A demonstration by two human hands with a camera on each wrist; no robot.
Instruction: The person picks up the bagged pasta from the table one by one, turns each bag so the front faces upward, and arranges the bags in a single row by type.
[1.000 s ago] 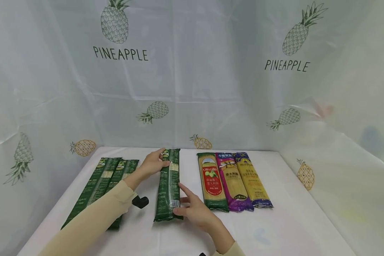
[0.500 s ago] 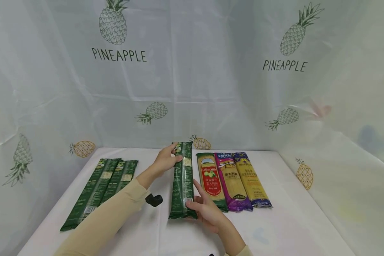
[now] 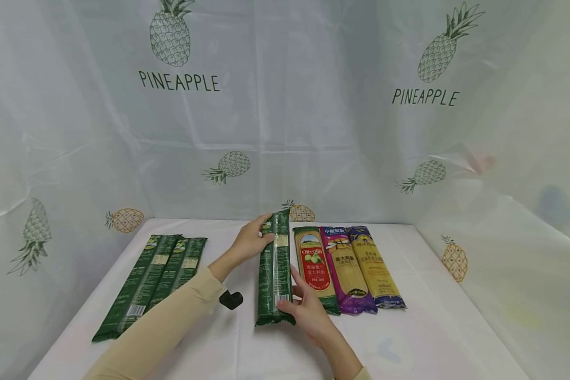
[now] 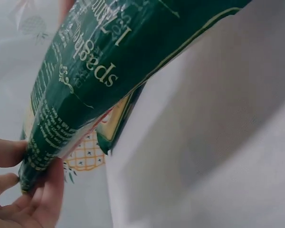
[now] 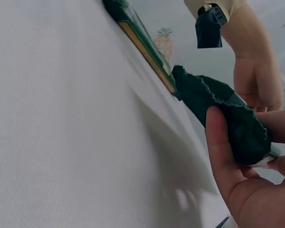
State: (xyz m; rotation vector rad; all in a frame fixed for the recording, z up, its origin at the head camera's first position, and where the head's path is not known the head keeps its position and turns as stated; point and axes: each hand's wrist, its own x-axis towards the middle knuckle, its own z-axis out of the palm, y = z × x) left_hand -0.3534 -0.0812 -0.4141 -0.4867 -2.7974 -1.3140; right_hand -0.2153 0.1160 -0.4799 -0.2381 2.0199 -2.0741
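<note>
A green spaghetti packet (image 3: 274, 274) is held between both hands above the white table, its barcode side facing up. My left hand (image 3: 249, 241) pinches its far end, with the thumb on top. At the near end my right hand (image 3: 309, 316) grips the right side, thumb over the barcode. In the left wrist view, the printed side of the packet (image 4: 85, 80) runs down to the left hand's fingers (image 4: 50, 190). The right wrist view shows the packet's crimped end (image 5: 247, 135) between the right thumb and fingers, with a shadow on the table below.
Two similar green packets (image 3: 140, 285) lie side by side at the left, partly behind the left sleeve. Right of the held packet lie a red-and-green Olivoila packet (image 3: 318, 272), a purple packet (image 3: 349, 272) and a yellow packet (image 3: 375, 269). A pineapple-print curtain (image 3: 294, 121) encloses the table.
Both hands have raised the green spaghetti packet off the table and carried it right, close to the Olivoila packet. In the last half second it has shifted only slightly right. The other packets stay put.
</note>
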